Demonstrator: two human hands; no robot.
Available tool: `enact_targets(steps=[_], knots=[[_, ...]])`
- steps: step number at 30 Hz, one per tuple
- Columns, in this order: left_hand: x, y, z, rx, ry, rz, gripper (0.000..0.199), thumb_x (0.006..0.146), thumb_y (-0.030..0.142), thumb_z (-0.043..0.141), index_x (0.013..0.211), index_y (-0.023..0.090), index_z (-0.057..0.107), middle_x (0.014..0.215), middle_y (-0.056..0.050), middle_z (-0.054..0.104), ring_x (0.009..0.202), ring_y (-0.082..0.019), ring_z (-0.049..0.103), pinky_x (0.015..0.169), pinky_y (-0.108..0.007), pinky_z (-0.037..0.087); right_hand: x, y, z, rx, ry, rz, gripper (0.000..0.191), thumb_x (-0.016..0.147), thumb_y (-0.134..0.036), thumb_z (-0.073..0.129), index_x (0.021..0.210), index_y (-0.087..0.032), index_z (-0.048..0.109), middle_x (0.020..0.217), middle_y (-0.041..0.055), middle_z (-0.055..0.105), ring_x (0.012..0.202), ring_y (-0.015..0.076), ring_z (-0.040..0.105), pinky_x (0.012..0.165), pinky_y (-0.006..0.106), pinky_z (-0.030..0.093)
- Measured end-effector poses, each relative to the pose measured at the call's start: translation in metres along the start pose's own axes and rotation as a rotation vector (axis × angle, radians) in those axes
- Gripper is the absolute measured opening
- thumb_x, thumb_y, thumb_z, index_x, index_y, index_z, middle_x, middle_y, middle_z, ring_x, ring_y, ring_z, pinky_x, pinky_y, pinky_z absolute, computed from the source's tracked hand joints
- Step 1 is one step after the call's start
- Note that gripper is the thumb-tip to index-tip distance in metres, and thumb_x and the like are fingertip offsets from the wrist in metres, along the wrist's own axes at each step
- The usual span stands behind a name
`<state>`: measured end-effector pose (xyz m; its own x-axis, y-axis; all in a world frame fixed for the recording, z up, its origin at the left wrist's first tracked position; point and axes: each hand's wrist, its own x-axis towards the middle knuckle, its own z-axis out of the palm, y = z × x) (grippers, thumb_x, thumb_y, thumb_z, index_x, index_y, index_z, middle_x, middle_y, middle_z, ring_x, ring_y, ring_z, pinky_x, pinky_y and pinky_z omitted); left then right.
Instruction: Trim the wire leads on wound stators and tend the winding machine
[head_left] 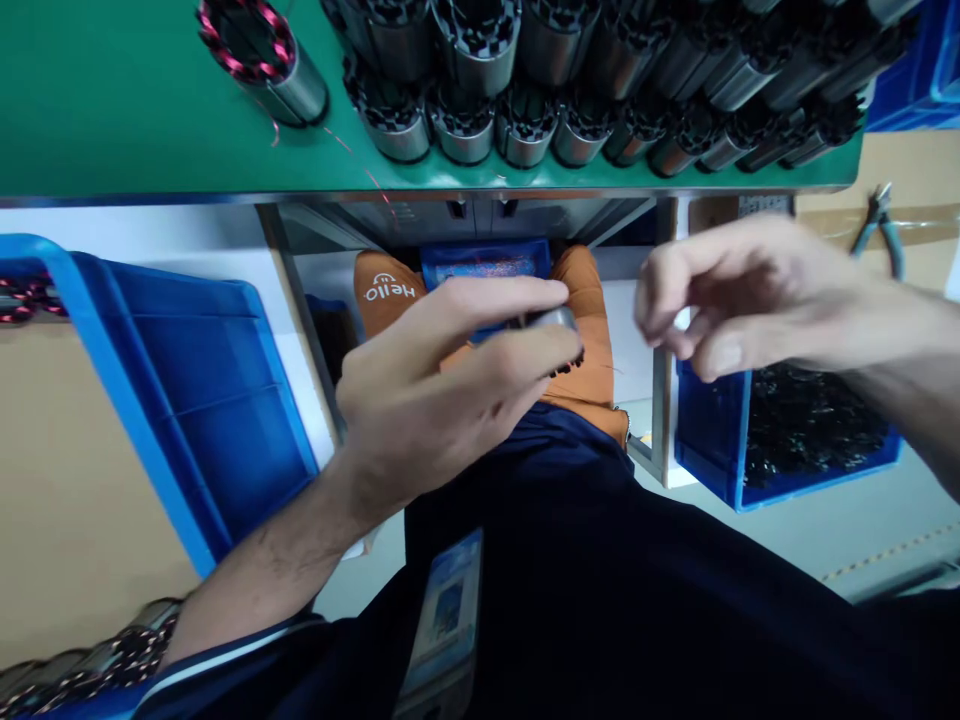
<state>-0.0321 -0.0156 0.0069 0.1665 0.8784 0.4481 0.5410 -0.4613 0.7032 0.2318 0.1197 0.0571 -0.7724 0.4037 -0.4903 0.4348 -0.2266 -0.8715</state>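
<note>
My left hand (pixel 450 390) grips a metal motor stator (pixel 556 320) between thumb and fingers, above my lap. Black toothed insulation shows at the stator's lower edge; my fingers cover most of the rest. To the right, apart from the stator, my right hand (pixel 750 295) is raised with its fingers curled in and slightly blurred. Whatever those fingers hold, if anything, cannot be made out. On the green bench (pixel 112 110) ahead stand several stators with black insulation (pixel 465 130). A stator wound with pink-red wire (pixel 292 85) stands apart at the left.
A blue bin of black parts (pixel 817 420) sits below my right hand. Green-handled pliers (pixel 881 225) lie at the far right. A large blue crate (pixel 202 370) is at left, with wound stators (pixel 112 660) at lower left. A blue tray (pixel 487 255) lies beyond my lap.
</note>
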Motion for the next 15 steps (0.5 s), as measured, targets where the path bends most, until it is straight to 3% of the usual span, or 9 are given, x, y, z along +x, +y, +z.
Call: enact_targets(steps=[3,5,9,12,13,15], knots=[[-0.003,0.000,0.001,0.135,0.054,0.152,0.023,0.104,0.017,0.078,0.121,0.032,0.080,0.134,0.004,0.081,0.115,-0.018,0.083,0.109,-0.035,0.071,0.008,0.014,0.012,0.199,-0.167,0.134,0.045,0.095,-0.058,0.088,0.095,-0.014,0.079,0.076,0.0015,0.073,0.055,0.0055,0.059,0.049,0.017,0.046],[-0.004,0.001,0.002,0.182,0.024,0.165,0.024,0.104,0.020,0.079,0.123,0.034,0.081,0.130,0.005,0.082,0.114,-0.018,0.083,0.111,-0.038,0.071,0.010,0.017,0.022,0.213,-0.137,0.095,0.040,0.096,-0.052,0.089,0.091,-0.014,0.076,0.070,-0.0010,0.069,0.050,0.0037,0.053,0.046,0.017,0.042],[-0.002,0.006,-0.004,0.208,-0.058,-0.061,0.025,0.102,0.043,0.083,0.126,0.041,0.080,0.118,0.006,0.085,0.109,-0.024,0.084,0.112,-0.048,0.071,-0.003,0.009,0.028,-0.042,0.168,-0.115,0.033,0.091,-0.035,0.095,0.077,-0.019,0.069,0.064,-0.0037,0.064,0.054,0.0062,0.053,0.048,0.020,0.042],[0.001,-0.002,-0.024,0.254,0.054,-0.185,0.032,0.099,0.042,0.086,0.130,0.035,0.079,0.120,0.002,0.085,0.112,-0.026,0.084,0.114,-0.048,0.068,-0.015,0.008,0.024,-0.260,0.401,-0.165,0.023,0.090,-0.037,0.094,0.081,-0.025,0.077,0.069,-0.0021,0.069,0.056,0.0118,0.059,0.049,0.025,0.048],[0.003,-0.010,-0.033,0.283,0.096,-0.235,0.035,0.099,0.039,0.086,0.132,0.033,0.078,0.124,0.001,0.084,0.115,-0.025,0.083,0.114,-0.047,0.068,-0.017,0.010,0.025,-0.260,0.428,-0.161,0.016,0.091,-0.039,0.092,0.087,-0.029,0.080,0.071,-0.0022,0.071,0.057,0.0135,0.061,0.048,0.026,0.050],[0.007,-0.037,-0.054,0.360,0.192,-0.337,0.038,0.099,0.038,0.086,0.135,0.031,0.077,0.129,0.000,0.083,0.117,-0.025,0.082,0.111,-0.045,0.068,-0.014,0.011,0.036,-0.091,0.345,-0.153,0.009,0.096,-0.043,0.086,0.100,-0.035,0.083,0.077,-0.0030,0.074,0.059,0.0154,0.065,0.049,0.026,0.052]])
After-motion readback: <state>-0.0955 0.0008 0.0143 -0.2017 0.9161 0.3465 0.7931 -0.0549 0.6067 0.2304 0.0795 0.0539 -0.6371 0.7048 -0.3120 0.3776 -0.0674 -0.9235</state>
